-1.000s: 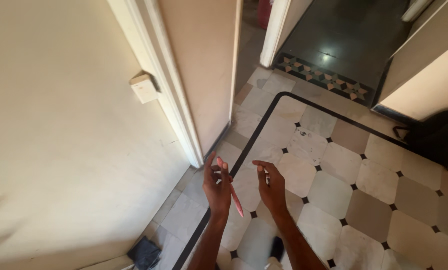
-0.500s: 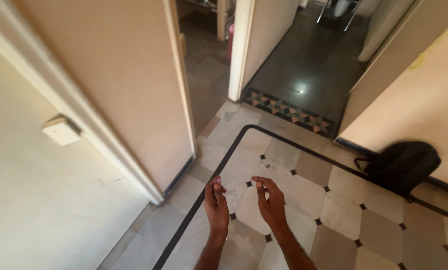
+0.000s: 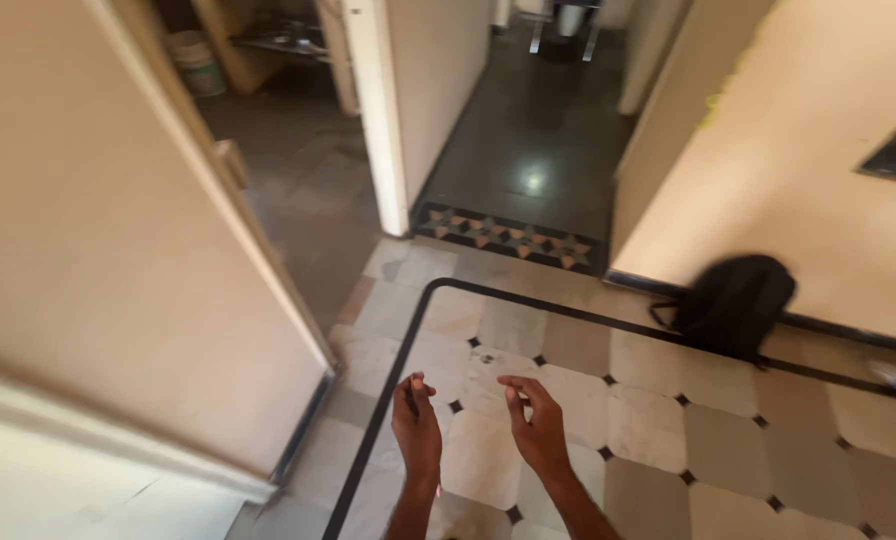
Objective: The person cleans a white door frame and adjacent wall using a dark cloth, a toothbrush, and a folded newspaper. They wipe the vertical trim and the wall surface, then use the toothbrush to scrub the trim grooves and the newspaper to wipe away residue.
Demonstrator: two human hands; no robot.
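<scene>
Plainly, the left hand (image 3: 417, 428) pinches a thin pink thing; the right hand (image 3: 538, 428) beside that grip hangs loose, empty, above tiled floor (image 3: 648, 400).

Both bare forearms reached up from the near edge of the view, side by side and close together without touching. The left hand (image 3: 417, 428) was held back-up, its fingers drawn together and pointing to the far side, the fingertips bunched as if pinching; whether anything sat between them could not be told. The right hand (image 3: 536, 425) hovered just to its right, fingers loosely curled and bent toward the left, thumb tucked inward
</scene>
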